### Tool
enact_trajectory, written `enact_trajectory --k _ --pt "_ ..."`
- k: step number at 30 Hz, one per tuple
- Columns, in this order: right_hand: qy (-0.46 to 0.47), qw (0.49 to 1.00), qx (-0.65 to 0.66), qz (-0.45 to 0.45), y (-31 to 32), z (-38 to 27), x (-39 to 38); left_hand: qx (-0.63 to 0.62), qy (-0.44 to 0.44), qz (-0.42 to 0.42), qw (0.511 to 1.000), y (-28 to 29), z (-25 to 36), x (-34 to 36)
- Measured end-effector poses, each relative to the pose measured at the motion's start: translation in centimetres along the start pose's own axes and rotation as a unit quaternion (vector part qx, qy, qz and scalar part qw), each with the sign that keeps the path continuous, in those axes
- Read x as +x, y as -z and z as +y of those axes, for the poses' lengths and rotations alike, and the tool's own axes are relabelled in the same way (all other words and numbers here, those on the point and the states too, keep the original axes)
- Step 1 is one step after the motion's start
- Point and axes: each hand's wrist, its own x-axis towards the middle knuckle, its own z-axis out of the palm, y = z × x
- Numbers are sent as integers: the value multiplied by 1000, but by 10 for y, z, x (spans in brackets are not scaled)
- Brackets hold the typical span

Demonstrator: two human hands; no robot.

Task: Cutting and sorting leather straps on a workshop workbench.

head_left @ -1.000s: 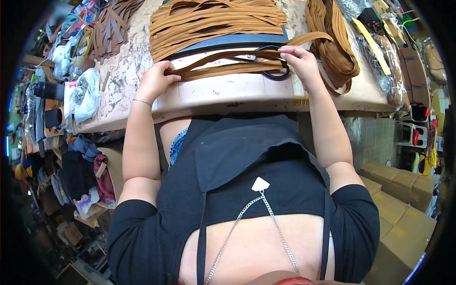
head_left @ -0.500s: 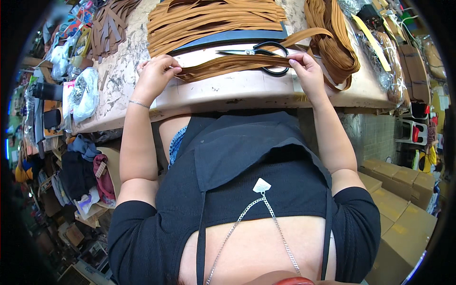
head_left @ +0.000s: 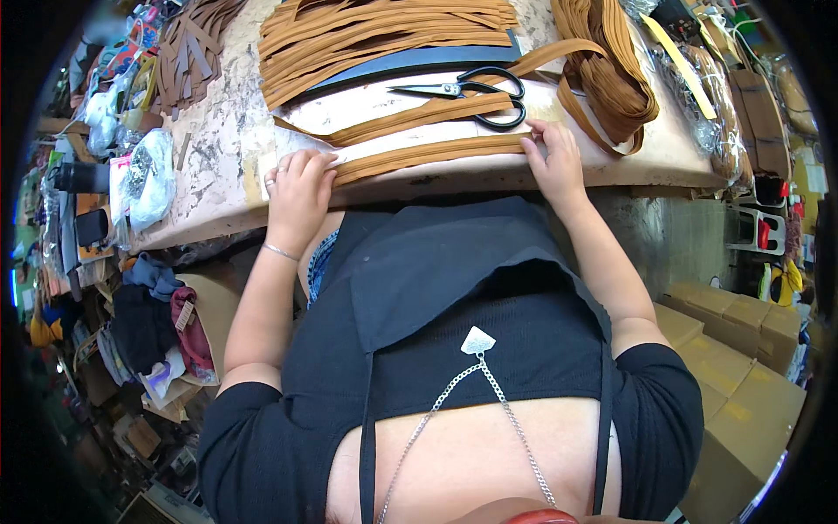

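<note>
A brown strip of zipper tape (head_left: 428,157) lies stretched along the front edge of the table, nearly straight. My left hand (head_left: 299,194) is closed on its left end, which the fingers hide. At the other end, the thumb and fingertips of my right hand (head_left: 556,164) pinch the strip. Just beyond it rests a second brown strip (head_left: 393,124), looser, its left part folded back. Black-handled scissors (head_left: 463,90) lie with blades pointing left, that strip's right end over their handles. Farther back, many cut brown strips (head_left: 384,39) are piled on a dark blue flat board (head_left: 410,65).
A thick coil of brown tape (head_left: 611,83) sits at the right, one length running left toward the scissors. Darker brown strips (head_left: 188,57) lie back left. A clear plastic bag (head_left: 150,179) stands by the left edge. Cardboard boxes (head_left: 742,419) are stacked at lower right.
Both hands have come down toward me with one strip, now separate from the other, which stays by the scissors. Earlier the strips were bunched together between my hands, above the table's front edge.
</note>
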Motion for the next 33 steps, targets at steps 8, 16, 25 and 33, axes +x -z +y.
enact_trajectory --k 8,16,25,33 --pt "59 979 -193 -21 0 -28 -48 73 -64 48 994 -35 25 -45" --pt "48 972 -229 -19 -7 -28 -53 60 -43 59 995 -44 21 -44" --pt "34 974 -225 -17 -11 -24 -57 70 -42 61 995 -45 24 -42" --pt "40 976 -212 -5 -13 -23 -57 87 -36 48 994 -45 27 -43"
